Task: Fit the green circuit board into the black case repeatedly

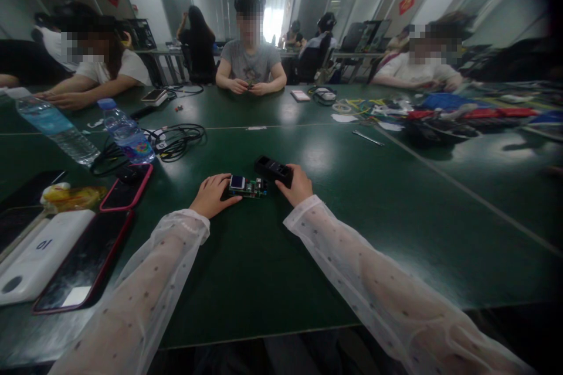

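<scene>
A small green circuit board [251, 188] with a little square screen on its left end is low over the table or resting on it; which of the two I cannot tell. My left hand [213, 194] grips its left end, fingers along the far side and thumb along the near side. Just beyond and to the right, my right hand [299, 185] holds a black plastic casing [271, 169] with cut-out openings, thumb in front and fingers behind. The casing is tilted, its left end close above the board's far edge.
Left of my arms lie a red-edged phone [85, 261], a white power bank [41, 258] and a pink-cased phone [127, 187]. Two water bottles [127, 132] and black cables [182, 140] stand behind. A wrench-like metal tool [368, 138] lies ahead; people sit across the green table [352, 234].
</scene>
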Available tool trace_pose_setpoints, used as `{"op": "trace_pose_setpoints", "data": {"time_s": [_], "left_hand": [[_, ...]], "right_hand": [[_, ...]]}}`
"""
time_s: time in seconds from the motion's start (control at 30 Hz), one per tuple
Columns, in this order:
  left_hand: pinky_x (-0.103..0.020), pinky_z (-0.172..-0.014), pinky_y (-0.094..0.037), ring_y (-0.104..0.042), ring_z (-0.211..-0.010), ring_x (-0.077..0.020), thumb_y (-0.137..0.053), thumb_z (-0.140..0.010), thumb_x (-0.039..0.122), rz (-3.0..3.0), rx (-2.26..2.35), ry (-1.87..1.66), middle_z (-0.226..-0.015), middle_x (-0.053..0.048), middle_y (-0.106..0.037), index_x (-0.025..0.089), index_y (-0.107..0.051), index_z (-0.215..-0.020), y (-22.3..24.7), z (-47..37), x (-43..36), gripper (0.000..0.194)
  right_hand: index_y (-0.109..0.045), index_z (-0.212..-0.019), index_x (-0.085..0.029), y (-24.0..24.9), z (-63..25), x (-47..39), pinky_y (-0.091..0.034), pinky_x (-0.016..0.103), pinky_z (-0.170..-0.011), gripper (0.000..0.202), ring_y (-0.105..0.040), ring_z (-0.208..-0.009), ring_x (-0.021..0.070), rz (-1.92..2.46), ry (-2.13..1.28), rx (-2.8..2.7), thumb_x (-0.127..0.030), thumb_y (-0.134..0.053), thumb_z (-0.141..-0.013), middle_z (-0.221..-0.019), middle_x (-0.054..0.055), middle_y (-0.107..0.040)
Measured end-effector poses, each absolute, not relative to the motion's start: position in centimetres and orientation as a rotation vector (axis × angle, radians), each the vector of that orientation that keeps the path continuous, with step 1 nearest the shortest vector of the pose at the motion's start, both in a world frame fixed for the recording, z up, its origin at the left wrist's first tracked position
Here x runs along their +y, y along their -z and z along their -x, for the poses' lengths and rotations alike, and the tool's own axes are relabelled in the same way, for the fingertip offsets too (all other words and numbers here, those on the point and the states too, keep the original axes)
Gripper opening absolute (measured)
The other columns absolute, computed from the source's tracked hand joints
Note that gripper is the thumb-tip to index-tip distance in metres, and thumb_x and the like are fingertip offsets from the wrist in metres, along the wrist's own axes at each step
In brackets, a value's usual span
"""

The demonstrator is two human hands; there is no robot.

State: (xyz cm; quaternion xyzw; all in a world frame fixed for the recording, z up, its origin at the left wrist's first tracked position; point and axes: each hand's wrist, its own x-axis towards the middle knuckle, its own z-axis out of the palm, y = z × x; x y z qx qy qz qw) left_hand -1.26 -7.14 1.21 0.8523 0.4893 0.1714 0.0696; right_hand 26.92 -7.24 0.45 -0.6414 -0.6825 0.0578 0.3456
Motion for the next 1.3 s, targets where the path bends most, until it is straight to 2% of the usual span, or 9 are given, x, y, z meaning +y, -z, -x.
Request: {"op": "trace_pose_setpoints", "data": {"time_s": [0.6, 1.03, 1.3], "left_hand": [[-0.049, -0.105, -0.032, -0.041, -0.128, -0.0296, -0.050, -0.085, 0.063, -2.570, 1.474, -0.529, -0.137, -0.010, -0.048, 0.022, -0.049, -0.128, -1.34, 1.13, -7.22, 0.059], [-0.050, -0.106, -0.031, -0.040, -0.129, -0.0305, -0.049, -0.085, 0.063, -2.573, 1.479, -0.503, -0.139, -0.011, -0.047, 0.019, -0.048, -0.130, -1.27, 1.24, -7.11, 0.063], [-0.050, -0.105, -0.032, -0.040, -0.128, -0.0305, -0.050, -0.085, 0.063, -2.571, 1.477, -0.514, -0.138, -0.011, -0.047, 0.019, -0.048, -0.129, -1.15, 1.29, -7.04, 0.063]], "right_hand": [[-0.045, -0.120, -0.020, -0.24, -26.98, -7.13, -0.046, 0.056, -0.085, 0.051, -0.058, -0.106, 0.0340, 1.643, -0.135, -1.761, -0.032, -0.064, -0.074, -0.114, 0.014, -0.060], [-0.046, -0.120, -0.019, -0.43, -26.95, -7.14, -0.046, 0.056, -0.087, 0.053, -0.057, -0.108, 0.0351, 1.669, -0.169, -1.743, -0.035, -0.067, -0.074, -0.115, 0.014, -0.061], [-0.047, -0.117, -0.017, 0.16, -27.37, -6.73, -0.047, 0.051, -0.089, 0.049, -0.060, -0.101, 0.0303, 1.557, -0.193, -1.668, -0.032, -0.066, -0.074, -0.109, 0.014, -0.062]]}}
